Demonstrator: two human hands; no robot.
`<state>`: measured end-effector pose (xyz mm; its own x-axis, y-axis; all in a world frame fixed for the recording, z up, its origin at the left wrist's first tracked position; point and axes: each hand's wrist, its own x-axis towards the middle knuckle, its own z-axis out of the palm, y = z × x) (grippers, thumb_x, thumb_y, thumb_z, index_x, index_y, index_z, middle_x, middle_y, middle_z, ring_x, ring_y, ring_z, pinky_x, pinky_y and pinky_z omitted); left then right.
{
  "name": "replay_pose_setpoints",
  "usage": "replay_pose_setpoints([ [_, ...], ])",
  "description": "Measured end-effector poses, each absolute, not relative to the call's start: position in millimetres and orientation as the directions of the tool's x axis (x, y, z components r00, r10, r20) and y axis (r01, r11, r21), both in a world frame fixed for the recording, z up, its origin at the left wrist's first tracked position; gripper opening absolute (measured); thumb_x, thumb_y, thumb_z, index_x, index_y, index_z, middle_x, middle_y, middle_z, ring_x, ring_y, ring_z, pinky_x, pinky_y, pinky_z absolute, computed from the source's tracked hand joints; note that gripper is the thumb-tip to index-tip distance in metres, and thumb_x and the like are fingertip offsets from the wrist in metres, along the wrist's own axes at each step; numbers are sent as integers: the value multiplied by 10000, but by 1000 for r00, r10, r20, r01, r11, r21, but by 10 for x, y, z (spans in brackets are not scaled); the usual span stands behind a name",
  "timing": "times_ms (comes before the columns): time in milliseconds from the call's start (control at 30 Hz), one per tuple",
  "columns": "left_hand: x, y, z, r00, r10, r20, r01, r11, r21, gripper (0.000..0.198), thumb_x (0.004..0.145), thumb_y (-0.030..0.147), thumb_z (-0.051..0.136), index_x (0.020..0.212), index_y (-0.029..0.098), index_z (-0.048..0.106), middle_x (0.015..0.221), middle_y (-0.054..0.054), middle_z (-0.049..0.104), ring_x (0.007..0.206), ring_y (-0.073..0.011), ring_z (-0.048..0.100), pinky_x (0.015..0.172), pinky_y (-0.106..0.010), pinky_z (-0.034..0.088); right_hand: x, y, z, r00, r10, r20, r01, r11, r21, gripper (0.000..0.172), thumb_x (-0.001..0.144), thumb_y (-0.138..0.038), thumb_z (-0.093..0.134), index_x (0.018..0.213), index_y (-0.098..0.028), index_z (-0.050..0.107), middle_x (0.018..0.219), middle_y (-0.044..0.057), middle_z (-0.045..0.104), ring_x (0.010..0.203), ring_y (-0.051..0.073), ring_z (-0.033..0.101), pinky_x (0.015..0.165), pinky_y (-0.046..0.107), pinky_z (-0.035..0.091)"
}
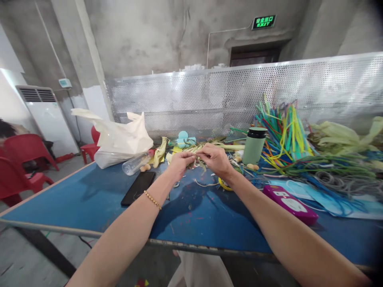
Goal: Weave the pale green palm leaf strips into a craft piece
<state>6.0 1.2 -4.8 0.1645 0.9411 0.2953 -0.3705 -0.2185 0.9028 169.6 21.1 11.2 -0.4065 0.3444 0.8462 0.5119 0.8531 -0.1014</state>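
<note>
My left hand [181, 162], with a gold bead bracelet [152, 200] on its wrist, is closed in a pinch above the far middle of the table. Close beside it my right hand [216, 158] is also closed, its fingertips almost meeting those of the left. Something small and pale lies between the fingertips, too small to make out. Around and behind both hands spreads a heap of pale green, husk-like strips [223, 146]. Below the right hand lies a yellow ring [224, 185], likely a tape roll, with a thin pale cord [206, 184] beside it.
On the blue table [191, 215], a black phone [137, 188], clear bottle [134, 164] and white plastic bag [121, 137] lie left. At right are a green jar [254, 146], purple box [290, 204], colourful strips [284, 131] and blue masks [326, 195]. A perforated metal panel [179, 95] stands behind.
</note>
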Motion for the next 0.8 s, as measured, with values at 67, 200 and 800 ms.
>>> replay_pose_setpoints([
  [67, 55, 6, -48, 163, 940, 300, -370, -223, 902, 185, 604, 168, 779, 698, 79, 646, 611, -26, 588, 531, -85, 517, 540, -244, 378, 1683, 188, 113, -402, 353, 845, 528, 843, -101, 156, 875, -202, 589, 822, -178, 734, 757, 52, 633, 729, 163, 593, 688, 269, 429],
  [200, 52, -1, -41, 148, 944, 294, -379, -220, 899, 181, 595, 162, 775, 688, 82, 641, 619, -33, 602, 536, -95, 533, 546, -247, 394, 1679, 179, 118, -410, 363, 837, 546, 832, -93, 158, 877, -200, 579, 798, -184, 715, 771, 50, 632, 740, 162, 588, 687, 265, 422],
  [800, 42, 34, -25, 81, 947, 310, -410, -252, 877, 246, 578, 226, 824, 654, 86, 637, 602, -6, 575, 527, -67, 500, 550, -232, 386, 1688, 171, 120, -560, 310, 768, 479, 878, -5, 229, 906, -199, 542, 985, -206, 756, 860, 70, 663, 828, 170, 616, 747, 280, 465],
])
